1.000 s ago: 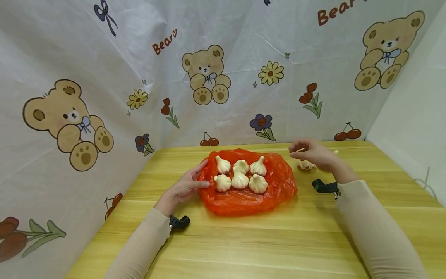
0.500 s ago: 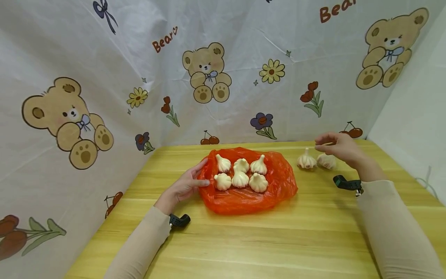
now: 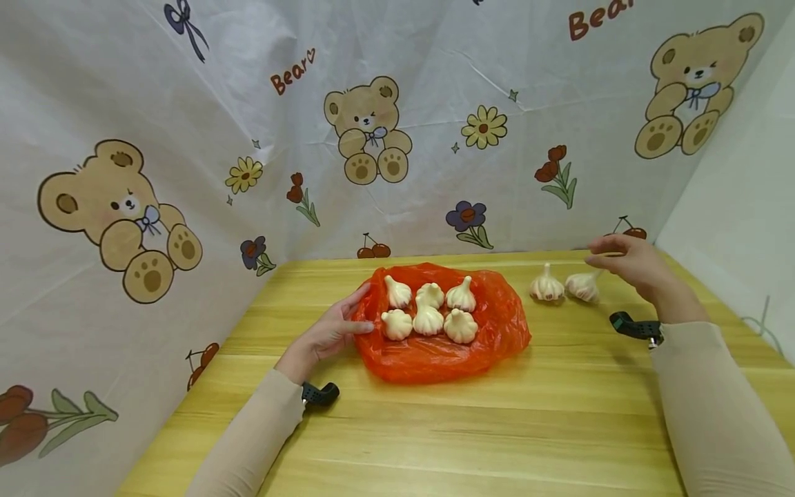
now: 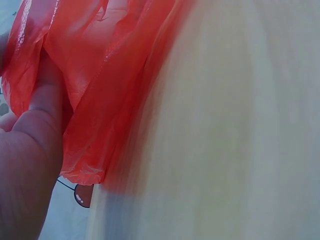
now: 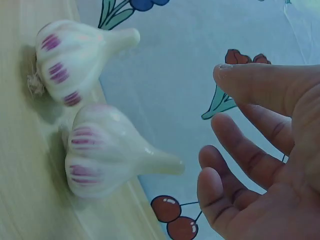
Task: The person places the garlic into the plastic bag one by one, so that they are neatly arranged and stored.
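Observation:
A red plastic bag point(image 3: 503, 310) lies on the wooden table with its mouth spread wide, several garlic bulbs point(image 3: 460, 327) inside in two rows. My left hand point(image 3: 332, 331) pinches the bag's left rim; in the left wrist view the thumb point(image 4: 47, 95) goes into the red folds. Two more bulbs with purple streaks stand right of the bag: a left garlic bulb point(image 3: 546, 284) and a right garlic bulb point(image 3: 582, 287). Just beside the right one hovers my right hand point(image 3: 642, 269), holding nothing. Its fingers are loosely bent and apart from the stem in the right wrist view.
Behind the table point(image 3: 435, 442) hangs a white cloth point(image 3: 422, 207) printed with bears and flowers. A plain white wall point(image 3: 739, 228) bounds the right side, with a thin cord point(image 3: 762, 324) near it. Dark camera mounts sit on both wrists.
My right hand has moved right, away from the two bulbs that it partly hid before; both show now. My left hand and the bag stay where they were.

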Tool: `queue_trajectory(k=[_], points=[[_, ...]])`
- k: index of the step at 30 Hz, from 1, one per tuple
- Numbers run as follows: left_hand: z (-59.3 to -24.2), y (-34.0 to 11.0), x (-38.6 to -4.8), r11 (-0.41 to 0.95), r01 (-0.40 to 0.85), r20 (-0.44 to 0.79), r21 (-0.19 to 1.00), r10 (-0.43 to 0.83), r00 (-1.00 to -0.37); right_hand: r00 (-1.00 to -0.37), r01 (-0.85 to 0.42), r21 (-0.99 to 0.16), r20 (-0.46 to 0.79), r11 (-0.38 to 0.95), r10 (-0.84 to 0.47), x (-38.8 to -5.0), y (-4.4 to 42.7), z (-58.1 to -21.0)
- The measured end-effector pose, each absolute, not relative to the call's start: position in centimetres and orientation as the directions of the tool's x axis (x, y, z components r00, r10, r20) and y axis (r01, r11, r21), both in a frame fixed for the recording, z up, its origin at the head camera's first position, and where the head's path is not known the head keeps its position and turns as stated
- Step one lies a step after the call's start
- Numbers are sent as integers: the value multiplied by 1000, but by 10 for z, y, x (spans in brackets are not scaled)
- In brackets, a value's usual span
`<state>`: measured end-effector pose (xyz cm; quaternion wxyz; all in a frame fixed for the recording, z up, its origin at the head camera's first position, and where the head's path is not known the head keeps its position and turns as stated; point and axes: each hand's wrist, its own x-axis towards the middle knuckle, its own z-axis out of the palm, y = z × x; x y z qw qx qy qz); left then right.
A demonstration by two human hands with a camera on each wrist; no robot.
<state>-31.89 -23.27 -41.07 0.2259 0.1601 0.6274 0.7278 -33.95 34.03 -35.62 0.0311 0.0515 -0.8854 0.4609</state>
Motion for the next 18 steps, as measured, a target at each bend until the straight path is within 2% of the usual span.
queue_trajectory(k=[8,18], points=[[-413,-232,-321,-110,-123,-47,986,527,-848,-997,-73,-850,62,522,-38,-347,353,-375],[-413,-232,-320,-111,-122,-46,986,523,-851,-990,-19,-886,-48,464,-133,-357,358,-403]])
